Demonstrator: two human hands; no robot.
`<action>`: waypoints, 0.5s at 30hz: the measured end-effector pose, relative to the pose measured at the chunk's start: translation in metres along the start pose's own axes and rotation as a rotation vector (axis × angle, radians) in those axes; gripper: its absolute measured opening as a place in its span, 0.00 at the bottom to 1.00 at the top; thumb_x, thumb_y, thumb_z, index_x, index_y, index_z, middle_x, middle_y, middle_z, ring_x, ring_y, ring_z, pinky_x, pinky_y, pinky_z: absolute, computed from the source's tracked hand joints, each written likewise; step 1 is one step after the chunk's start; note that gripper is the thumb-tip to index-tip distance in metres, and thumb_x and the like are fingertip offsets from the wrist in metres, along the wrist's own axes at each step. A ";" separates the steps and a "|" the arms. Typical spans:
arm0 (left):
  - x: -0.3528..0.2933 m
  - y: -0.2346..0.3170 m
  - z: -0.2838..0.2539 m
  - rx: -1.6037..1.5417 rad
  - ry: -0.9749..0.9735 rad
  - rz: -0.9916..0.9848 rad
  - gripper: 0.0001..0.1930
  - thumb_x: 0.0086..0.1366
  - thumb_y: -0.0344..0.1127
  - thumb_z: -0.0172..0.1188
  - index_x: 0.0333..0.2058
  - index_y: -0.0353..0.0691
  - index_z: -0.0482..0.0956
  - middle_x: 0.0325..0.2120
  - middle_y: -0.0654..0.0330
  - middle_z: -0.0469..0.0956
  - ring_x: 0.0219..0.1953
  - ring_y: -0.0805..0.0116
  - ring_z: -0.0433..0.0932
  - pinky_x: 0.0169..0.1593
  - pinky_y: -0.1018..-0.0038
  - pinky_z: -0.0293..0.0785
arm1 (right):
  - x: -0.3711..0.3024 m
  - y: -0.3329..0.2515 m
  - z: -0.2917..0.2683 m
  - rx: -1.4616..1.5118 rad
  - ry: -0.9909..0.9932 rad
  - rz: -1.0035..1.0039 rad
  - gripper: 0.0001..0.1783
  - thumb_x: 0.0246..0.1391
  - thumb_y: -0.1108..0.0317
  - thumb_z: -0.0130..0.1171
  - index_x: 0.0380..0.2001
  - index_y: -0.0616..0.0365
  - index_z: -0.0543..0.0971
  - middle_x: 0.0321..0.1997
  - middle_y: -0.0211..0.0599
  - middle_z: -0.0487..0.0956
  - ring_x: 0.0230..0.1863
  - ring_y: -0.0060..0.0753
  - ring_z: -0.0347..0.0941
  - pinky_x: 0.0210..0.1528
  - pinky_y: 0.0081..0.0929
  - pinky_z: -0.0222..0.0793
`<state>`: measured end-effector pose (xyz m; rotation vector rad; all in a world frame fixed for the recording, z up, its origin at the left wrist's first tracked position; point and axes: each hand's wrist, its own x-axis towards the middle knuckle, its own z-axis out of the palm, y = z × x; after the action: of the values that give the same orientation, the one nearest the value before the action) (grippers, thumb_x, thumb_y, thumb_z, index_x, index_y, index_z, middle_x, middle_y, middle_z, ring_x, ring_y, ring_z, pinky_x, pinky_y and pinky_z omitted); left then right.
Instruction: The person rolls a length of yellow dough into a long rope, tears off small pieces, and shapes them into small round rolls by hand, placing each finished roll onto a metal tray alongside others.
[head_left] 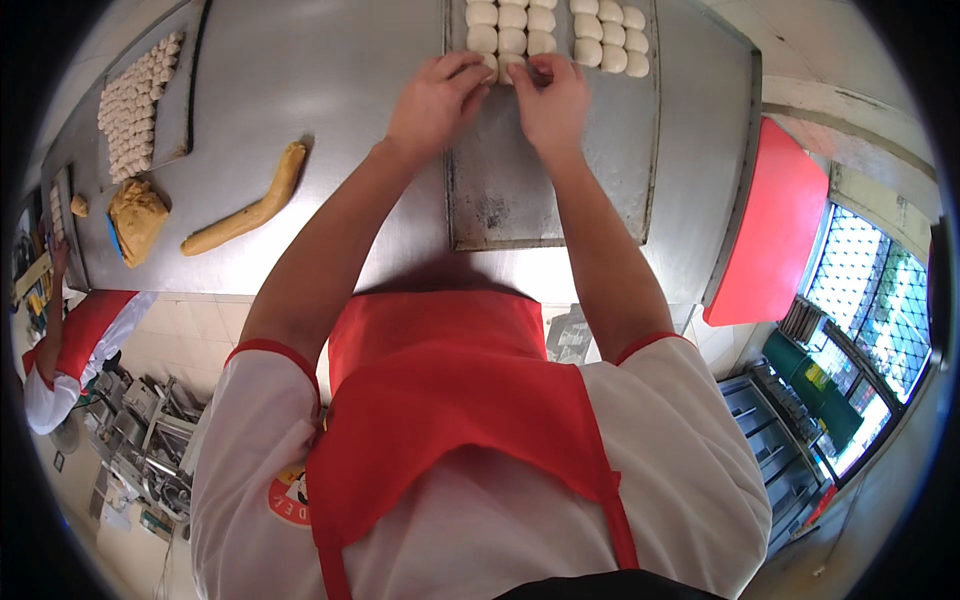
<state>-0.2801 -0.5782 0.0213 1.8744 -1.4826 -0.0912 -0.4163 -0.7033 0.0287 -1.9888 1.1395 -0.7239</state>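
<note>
At the far side of the table, a dark metal baking tray (550, 185) carries white round dough balls (511, 18) packed in rows. My left hand (437, 105) has its fingers curled at the left end of the nearest row, closed on a dough ball (489, 63) that they partly cover. Beside it, my right hand (556, 103) pinches at the neighbouring dough ball (509, 68) with thumb and fingers; its fingertips partly hide that ball. A second block of dough balls (612, 38) sits to the right on the same tray, touching one another.
On the steel table (350, 90) lie a long tan dough roll (250, 215) and a tan dough lump (138, 218) beside a blue scraper (113, 238). Another tray (180, 110) holds many small dough pieces (140, 105). A red panel (770, 230) adjoins the right edge. A co-worker (70, 340) stands far left.
</note>
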 end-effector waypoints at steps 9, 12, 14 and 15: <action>-0.126 -0.055 -0.170 0.560 -0.093 -0.699 0.28 0.63 0.48 0.75 0.57 0.40 0.82 0.56 0.49 0.81 0.57 0.47 0.80 0.61 0.57 0.77 | -0.049 -0.038 0.031 -0.030 0.105 -0.263 0.09 0.59 0.67 0.71 0.42 0.54 0.88 0.41 0.38 0.81 0.39 0.41 0.81 0.41 0.38 0.77; -0.166 -0.096 -0.186 0.205 -0.091 -0.535 0.25 0.60 0.45 0.76 0.51 0.37 0.85 0.43 0.49 0.83 0.47 0.47 0.84 0.53 0.57 0.81 | -0.098 -0.095 0.081 0.135 -0.183 -0.227 0.11 0.60 0.66 0.71 0.45 0.54 0.88 0.42 0.37 0.82 0.39 0.36 0.83 0.39 0.34 0.78; -0.167 -0.096 -0.187 0.080 -0.072 -0.441 0.22 0.60 0.41 0.76 0.49 0.38 0.85 0.41 0.51 0.84 0.43 0.48 0.85 0.49 0.58 0.82 | -0.127 -0.130 0.125 0.317 -0.449 -0.177 0.15 0.60 0.64 0.72 0.49 0.54 0.87 0.43 0.40 0.84 0.40 0.36 0.85 0.44 0.34 0.80; -0.172 -0.099 -0.195 0.009 -0.057 -0.409 0.20 0.59 0.40 0.76 0.49 0.38 0.86 0.41 0.52 0.84 0.42 0.48 0.85 0.47 0.58 0.82 | -0.137 -0.149 0.147 0.279 -0.482 -0.126 0.15 0.60 0.63 0.72 0.49 0.54 0.87 0.43 0.41 0.85 0.40 0.36 0.85 0.44 0.34 0.81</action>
<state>-0.1641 -0.3260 0.0432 2.1727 -1.1159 -0.3327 -0.2959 -0.4845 0.0474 -1.8663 0.5993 -0.4027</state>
